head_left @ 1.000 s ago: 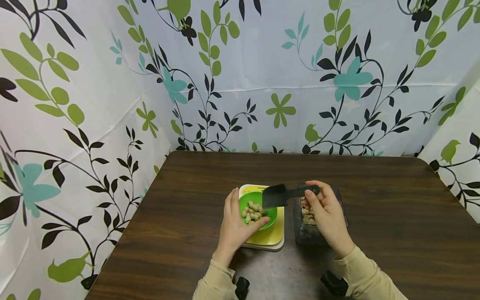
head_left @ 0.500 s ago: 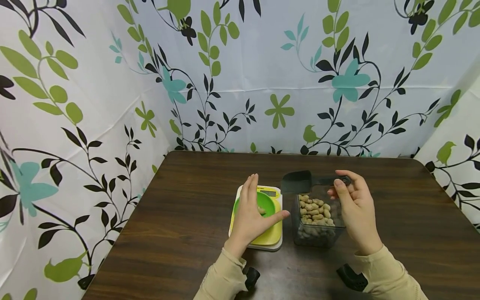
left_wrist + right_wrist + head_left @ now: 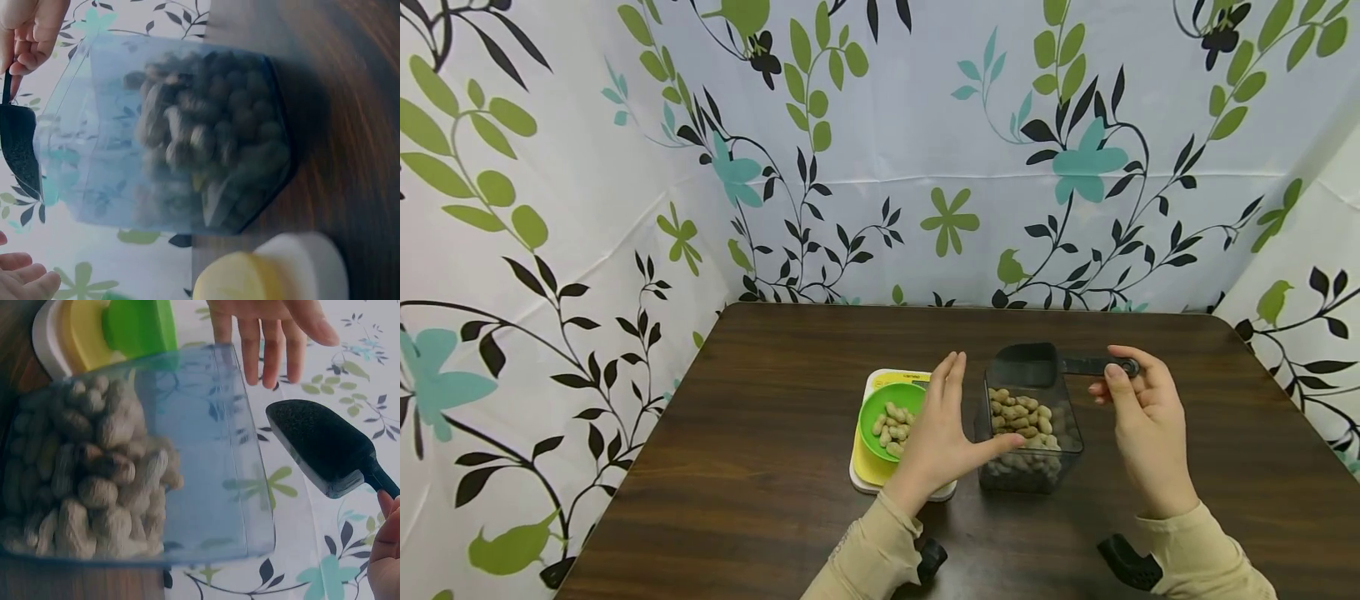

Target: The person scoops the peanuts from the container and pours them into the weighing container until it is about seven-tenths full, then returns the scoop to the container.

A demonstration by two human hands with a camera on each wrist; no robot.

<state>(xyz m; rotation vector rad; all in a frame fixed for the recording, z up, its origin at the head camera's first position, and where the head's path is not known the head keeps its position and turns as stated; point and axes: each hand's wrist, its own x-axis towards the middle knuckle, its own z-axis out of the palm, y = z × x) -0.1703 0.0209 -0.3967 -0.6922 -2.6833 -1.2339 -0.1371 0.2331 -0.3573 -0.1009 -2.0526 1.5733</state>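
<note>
My right hand (image 3: 1150, 425) pinches the handle end of a black scoop (image 3: 1025, 364). In the right wrist view the scoop's blade (image 3: 322, 447) shows no peanuts in it and lies above the rim of the clear bin. That bin (image 3: 1026, 479) stands on the table, part filled with peanuts (image 3: 106, 481) in their shells. My left hand (image 3: 940, 442) hovers between the bin and a green bowl (image 3: 871, 408), its fingers straight and thumb spread, holding nothing. Several peanuts (image 3: 892, 423) lie in the bowl, whose right side is hidden behind this hand.
Under the bowl is a yellow and white kitchen scale (image 3: 867, 468), its display mostly covered by the left hand. The dark wooden table (image 3: 760, 467) is backed by a leaf-patterned cloth (image 3: 887, 100). Black straps (image 3: 1129, 567) sit at both wrists.
From over the bowl, the scoop has moved right to above the bin with my right hand. My left hand has left the bowl's side and shifted right, fingers straight.
</note>
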